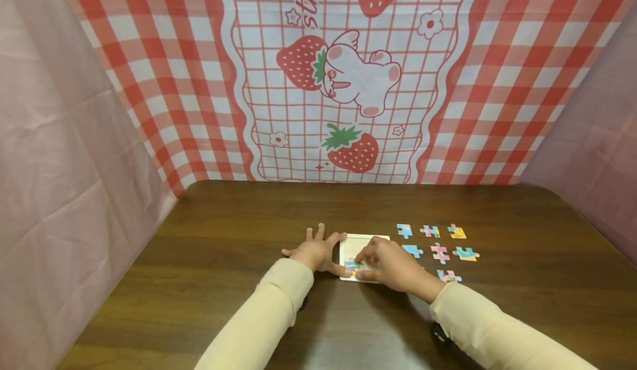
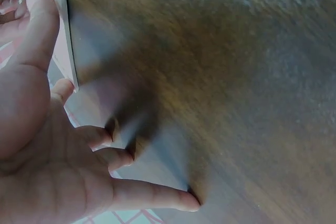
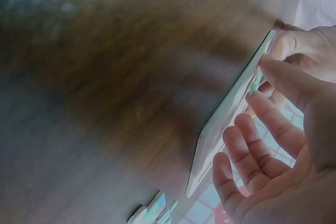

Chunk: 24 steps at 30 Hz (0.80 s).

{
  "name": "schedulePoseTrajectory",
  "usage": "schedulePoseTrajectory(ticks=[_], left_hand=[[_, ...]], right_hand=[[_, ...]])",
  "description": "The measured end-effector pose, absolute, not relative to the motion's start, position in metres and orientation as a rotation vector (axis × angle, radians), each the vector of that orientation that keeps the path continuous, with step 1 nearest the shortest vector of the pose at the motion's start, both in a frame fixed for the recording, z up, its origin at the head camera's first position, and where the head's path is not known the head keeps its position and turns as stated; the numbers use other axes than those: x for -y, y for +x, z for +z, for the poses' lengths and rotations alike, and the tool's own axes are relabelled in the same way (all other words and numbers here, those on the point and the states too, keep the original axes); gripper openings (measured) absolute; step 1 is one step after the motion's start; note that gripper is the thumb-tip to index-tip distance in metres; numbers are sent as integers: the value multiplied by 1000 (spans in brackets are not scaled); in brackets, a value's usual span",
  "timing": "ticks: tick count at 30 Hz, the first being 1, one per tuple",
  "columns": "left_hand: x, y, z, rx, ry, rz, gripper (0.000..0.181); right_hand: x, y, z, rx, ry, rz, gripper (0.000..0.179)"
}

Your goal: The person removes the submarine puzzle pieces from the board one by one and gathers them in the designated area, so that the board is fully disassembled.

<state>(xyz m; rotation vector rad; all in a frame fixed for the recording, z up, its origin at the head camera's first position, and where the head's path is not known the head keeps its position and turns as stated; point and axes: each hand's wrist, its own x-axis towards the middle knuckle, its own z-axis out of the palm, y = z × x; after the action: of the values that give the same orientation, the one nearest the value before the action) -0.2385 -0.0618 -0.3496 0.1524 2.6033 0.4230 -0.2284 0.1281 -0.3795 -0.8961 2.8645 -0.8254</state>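
Note:
A pale, square puzzle tray (image 1: 354, 244) lies on the table with a colourful jigsaw piece (image 1: 352, 265) in its near left corner. My right hand (image 1: 395, 265) reaches over the tray from the right. Its thumb and index finger pinch the teal-edged piece (image 3: 256, 83) in the right wrist view, the other fingers loosely bent. At the tray's left side, my left hand (image 1: 318, 253) is spread wide, its thumb at the near left corner by the piece and its index fingertip at the far left corner. The other left fingertips touch the tabletop.
Right of the tray, several loose jigsaw pieces lie in rough rows, among them a blue one (image 1: 412, 250), a pink one (image 1: 440, 254) and a yellow one (image 1: 457, 232). The brown wooden table (image 1: 239, 220) meets a strawberry-print cloth (image 1: 308, 154) at the back.

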Motion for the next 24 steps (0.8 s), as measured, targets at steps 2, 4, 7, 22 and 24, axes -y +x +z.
schedulePoseTrajectory(ticks=[2,4,7,22,24], left_hand=[[62,-237,-348,-2604,158,417,93],[63,-237,-348,-2607,165,412,95],[63,-236,-348,-2610,173,410,96],[61,-240,-349,-2605,159,387,96],[61,-240,-349,-2605,159,389,96]], right_hand=[[-128,-229,-381,-2873,-903,-827,22],[-128,-229,-382,-2883,-926,-820,22],[-129,-230,-382,-2895,-943,-810,21],[-149,-241,-372,-2938,-885,-659,27],[-150,-242,-372,-2937,-915,-651,27]])
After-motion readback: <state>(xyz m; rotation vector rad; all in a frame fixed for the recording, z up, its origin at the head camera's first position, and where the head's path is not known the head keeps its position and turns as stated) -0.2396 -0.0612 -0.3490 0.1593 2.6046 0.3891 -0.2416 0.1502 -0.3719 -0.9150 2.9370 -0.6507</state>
